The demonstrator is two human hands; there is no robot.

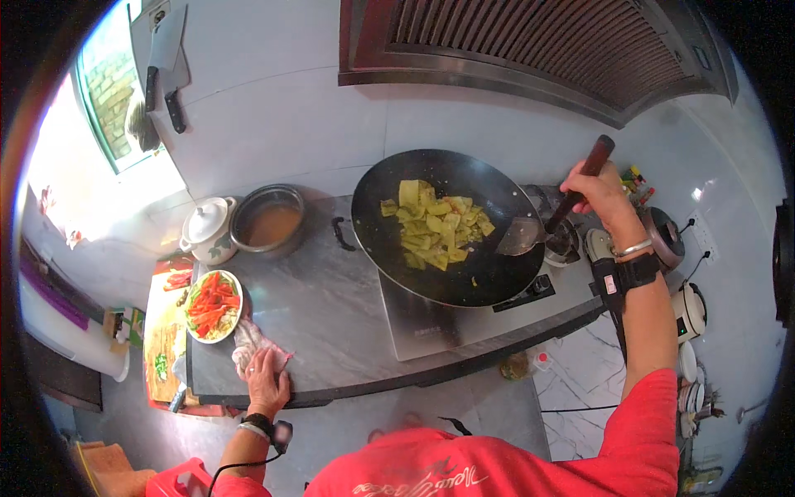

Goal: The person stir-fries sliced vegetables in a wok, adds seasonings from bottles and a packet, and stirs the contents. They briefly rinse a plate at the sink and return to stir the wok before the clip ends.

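Note:
My right hand [599, 189] grips the dark wooden handle of a metal spatula [520, 237], whose blade lies inside the right side of a black wok [497, 186] on the gas stove. Flat green vegetable pieces [435, 223], some with brown patches, sit in the middle of the wok. My left hand [267, 379] rests at the counter's front edge, its fingers on a crumpled pinkish cloth [251, 343]. Just above the cloth stands a plate of sliced red peppers [214, 305] with paler slices around them.
A dark pot of brownish liquid [273, 223] and a white lidded ceramic pot [207, 227] stand at the back left. A wooden cutting board [163, 332] with chopped greens and a knife [178, 394] lies at the left end. The range hood [497, 74] hangs above the wok.

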